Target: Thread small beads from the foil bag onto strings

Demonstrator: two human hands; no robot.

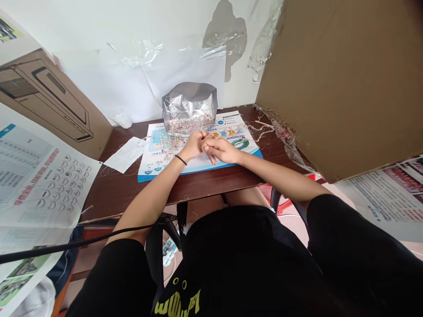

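Observation:
My left hand [192, 146], with a black band at the wrist, and my right hand [224, 150] are clasped together over the front of a printed blue-and-white board [194, 165]. The right hand's fingers wrap round the left, and they partly hide the left hand's fingers. No tool or part shows between them. Just behind the hands stands a silvery, clear-fronted bag [190, 108] with many small pink, white and red beads [191, 124] in its bottom. Left of my left hand, a clear heap of beads [172, 143] lies on the board.
A white paper slip [124, 154] lies on the brown table [198, 188] at left. Crumpled clear plastic [287, 136] and strands lie at right. Cardboard walls [343, 79] rise at right and left [53, 97]. A black cable [82, 242] crosses my left arm.

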